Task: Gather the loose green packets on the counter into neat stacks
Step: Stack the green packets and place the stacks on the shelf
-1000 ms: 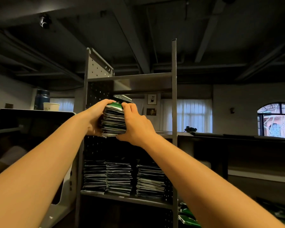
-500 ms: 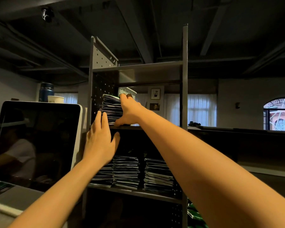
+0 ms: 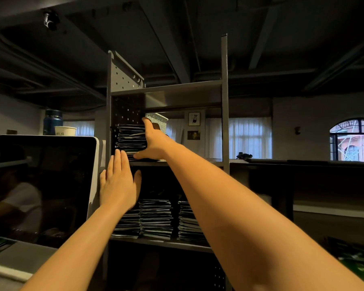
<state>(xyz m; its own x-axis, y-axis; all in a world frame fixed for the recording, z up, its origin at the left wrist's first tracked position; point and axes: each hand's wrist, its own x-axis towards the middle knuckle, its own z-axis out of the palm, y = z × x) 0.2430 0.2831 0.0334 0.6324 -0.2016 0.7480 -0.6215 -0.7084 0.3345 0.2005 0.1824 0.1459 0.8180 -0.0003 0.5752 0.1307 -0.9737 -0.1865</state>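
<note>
Seating step: the stack (image 3: 130, 139) stands on the middle shelf (image 3: 177, 163), far left. The right hand (image 3: 156, 143), fingers spread, presses its right side; the left hand (image 3: 118, 183), flat and holding nothing, hovers just below. Next, I judge: square the edges, then fetch the loose packets (image 3: 357, 267) near right

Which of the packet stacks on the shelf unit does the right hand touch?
The lone stack on the middle shelf: the right hand presses against its right side. The other three stacks stand side by side one shelf lower.
</note>
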